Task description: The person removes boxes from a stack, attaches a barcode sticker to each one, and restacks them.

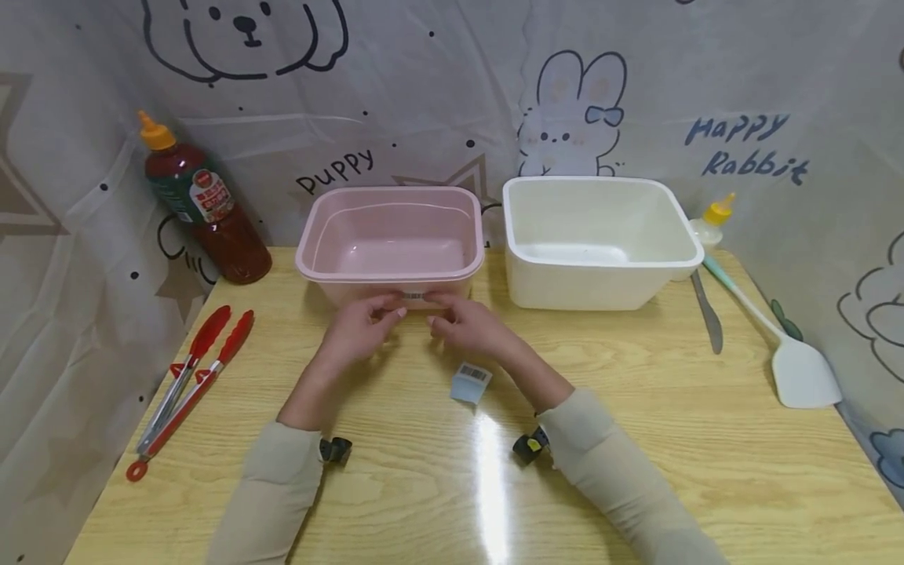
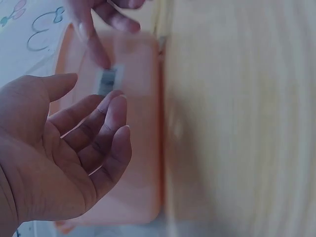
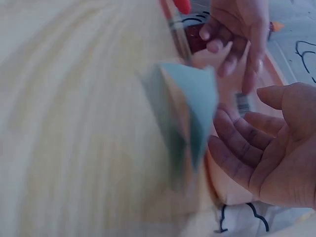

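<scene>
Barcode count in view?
2. One sticker on the pink bin's front wall, between the left hand and right hand; one on the paper slip on the table. Hidden faces may carry more.

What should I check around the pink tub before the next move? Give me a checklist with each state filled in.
1. Label on the front of the pink tub: ok, it sits below the rim.
2. Left grip and right grip placed at the label: ok, fingertips at opposite ends.
3. Label edges fully stuck down: cannot tell, too small and partly behind fingertips.
4. Pink tub upright, apart from the white tub: ok, a narrow gap separates them.
5. Blue paper out of the work area: not ok, it lies on the table between the forearms.
</scene>
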The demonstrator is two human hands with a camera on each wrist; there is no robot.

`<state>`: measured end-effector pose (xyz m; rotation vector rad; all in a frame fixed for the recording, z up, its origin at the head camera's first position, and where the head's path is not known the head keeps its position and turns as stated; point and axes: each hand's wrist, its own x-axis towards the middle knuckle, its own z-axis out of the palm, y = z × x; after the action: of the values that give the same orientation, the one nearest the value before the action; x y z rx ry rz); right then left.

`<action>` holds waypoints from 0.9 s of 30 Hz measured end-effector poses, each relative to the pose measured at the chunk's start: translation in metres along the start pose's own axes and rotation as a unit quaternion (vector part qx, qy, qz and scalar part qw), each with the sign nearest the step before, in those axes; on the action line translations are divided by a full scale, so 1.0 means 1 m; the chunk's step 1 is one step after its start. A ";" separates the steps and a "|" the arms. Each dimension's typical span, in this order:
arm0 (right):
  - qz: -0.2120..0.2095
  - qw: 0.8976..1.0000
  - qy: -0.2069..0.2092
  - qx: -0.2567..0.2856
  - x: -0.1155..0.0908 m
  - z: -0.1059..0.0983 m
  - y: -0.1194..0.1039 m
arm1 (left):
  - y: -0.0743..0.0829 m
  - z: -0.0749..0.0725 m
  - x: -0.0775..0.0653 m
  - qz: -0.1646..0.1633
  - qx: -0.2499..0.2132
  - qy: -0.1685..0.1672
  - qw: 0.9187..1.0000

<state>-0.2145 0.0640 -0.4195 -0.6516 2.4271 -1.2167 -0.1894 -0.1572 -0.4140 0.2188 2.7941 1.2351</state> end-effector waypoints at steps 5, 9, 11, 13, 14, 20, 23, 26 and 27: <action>-0.019 1.000 -0.002 -0.014 0.002 0.003 -0.002 | 0.002 0.006 0.003 0.003 0.004 -0.010 1.000; 0.001 1.000 0.024 -0.016 0.000 -0.001 -0.002 | 0.002 0.001 0.002 0.000 0.005 0.010 1.000; 0.009 1.000 0.019 -0.007 -0.001 0.000 0.001 | 0.001 0.003 0.003 0.003 0.010 0.007 1.000; 0.003 1.000 0.001 -0.001 0.000 0.002 0.004 | 0.001 0.006 0.003 0.006 0.014 -0.005 1.000; -0.002 1.000 -0.009 0.000 0.001 0.003 0.004 | 0.002 0.008 0.003 0.008 0.018 -0.011 1.000; -0.004 1.000 0.004 0.005 -0.001 0.002 0.002 | 0.008 0.008 0.001 0.001 0.030 0.001 1.000; 0.012 1.000 0.008 0.012 -0.002 0.002 0.004 | 0.006 0.007 0.000 -0.007 0.044 0.007 0.999; 0.012 1.000 -0.009 0.011 0.000 0.005 0.006 | 0.004 0.009 0.002 -0.010 0.065 -0.004 0.998; 0.006 1.000 -0.016 0.008 0.000 0.006 0.006 | 0.004 0.010 0.002 -0.011 0.072 -0.007 0.997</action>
<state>-0.2129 0.0633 -0.4275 -0.6463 2.3899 -1.2093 -0.1894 -0.1471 -0.4176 0.2050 2.8667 1.0238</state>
